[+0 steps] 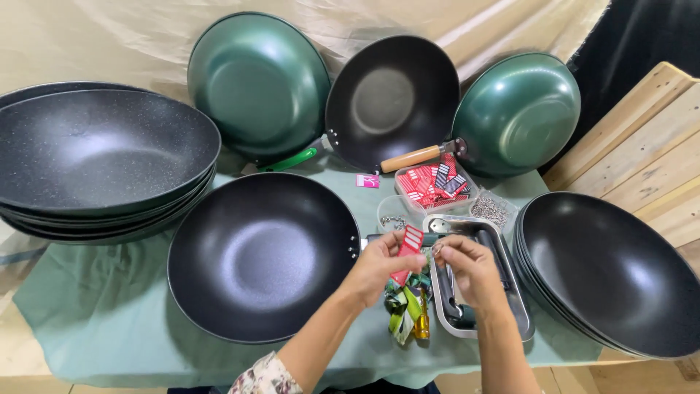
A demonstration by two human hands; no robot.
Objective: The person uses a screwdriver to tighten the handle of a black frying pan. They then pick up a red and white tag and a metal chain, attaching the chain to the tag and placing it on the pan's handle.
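While both hands meet over the middle of the green cloth [102, 306], the left hand [375, 264] pinches a small red tag [412, 241] between thumb and fingers, holding it upright just above the table's centre, between the black wok [262, 255] in front and the steel tray [510, 292] to its right. The right hand [470, 266] is closed to a pinch just beside the tag, its fingertips touching something small and pale at the tag's edge; what that small piece is cannot be told. Under the hands lies a bundle of green ribbons [399, 310] with a yellow-handled tool [422, 321] beside it, both resting on the cloth against the tray's left wall. The tray holds dark handles, partly hidden by the right wrist. Behind the hands sits a clear box of red tags [436, 186], with a shallow dish of small metal rings [490, 209] to its right and a second clear dish [394, 213] to its left. A pink card [367, 181] lies on the cloth further back. On the left stands a stack of speckled black pans [102, 157]; on the right another stack of black pans [612, 270] overhangs the table edge. Three woks lean against the backdrop: a green one [259, 80], a black one with a wooden handle [390, 98], and a second green one [518, 113]. Wooden boards [642, 153] stand at the far right.
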